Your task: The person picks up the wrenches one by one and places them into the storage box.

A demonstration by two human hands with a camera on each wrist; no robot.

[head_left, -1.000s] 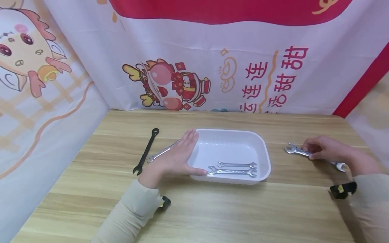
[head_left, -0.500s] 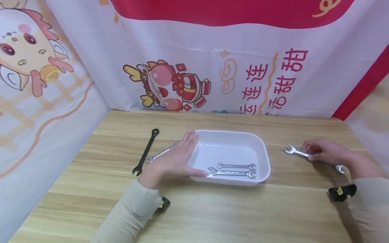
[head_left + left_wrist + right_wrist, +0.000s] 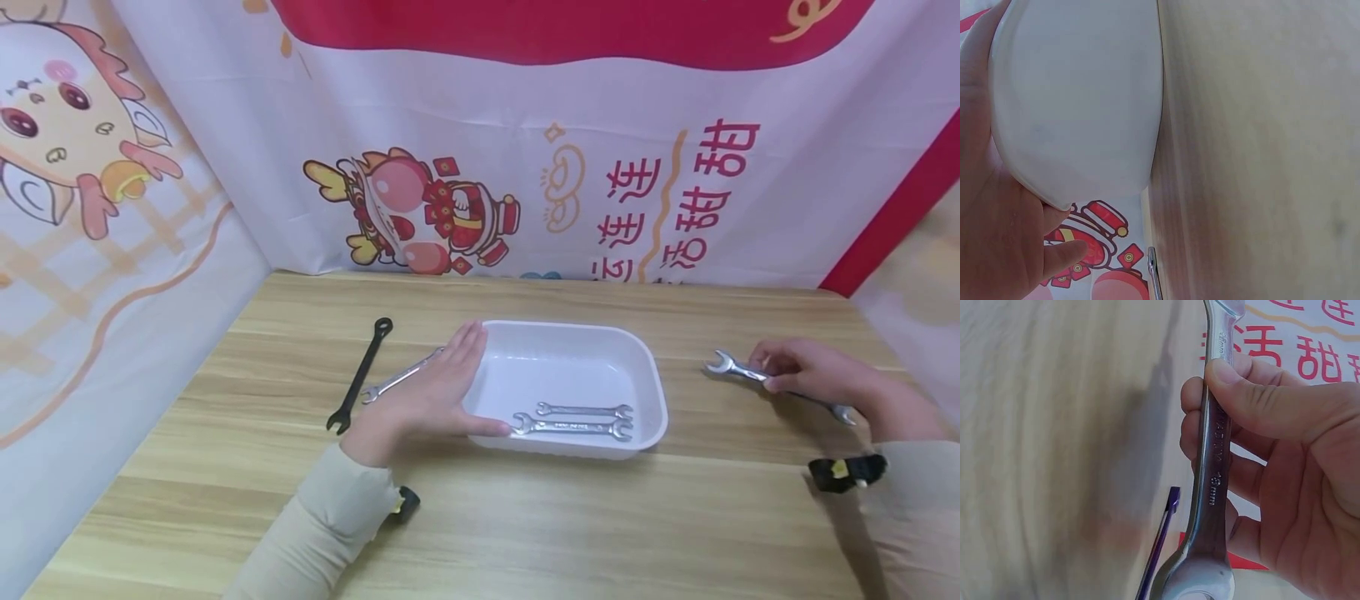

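My left hand lies across the left end of a white plastic tray, fingers straight at its edge and thumb stretched along the front rim. In the left wrist view the palm is against the tray. Two silver open-end wrenches, a smaller one and a larger one, lie in the tray's front part. Right of the tray, my right hand pinches a silver wrench by its middle, thumb on top. The right wrist view shows size markings on this wrench.
A black combination wrench lies at the table's left. Beside it a silver wrench is partly hidden by the left hand. A thin dark metal bar shows below the held wrench. A printed cloth hangs behind the wooden table.
The wrench in my right hand has tilted slightly, its left end rising a little. My left hand and the tray have stayed nearly still.
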